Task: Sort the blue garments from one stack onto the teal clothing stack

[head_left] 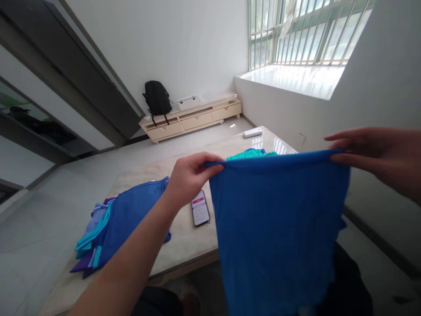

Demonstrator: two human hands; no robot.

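A blue garment (276, 228) hangs stretched between my two hands, its lower end dropping past the table's front edge. My left hand (194, 173) pinches its upper left corner between thumb and fingers. At the upper right corner, my right hand (365, 151) grips the cloth the same way. What kind of garment it is, I cannot tell. Behind it, a green piece of clothing (250, 153) shows partly on the table. Left of my left forearm lies a stack of blue, purple and turquoise clothes (131, 210).
A phone (200, 210) with a lit screen lies on the marble-look table (184, 241). A white device (253, 132) sits at the table's far corner. Beyond stands a low wooden cabinet (197, 120) with a black backpack (157, 98) on it. A barred window (309, 35) is at the upper right.
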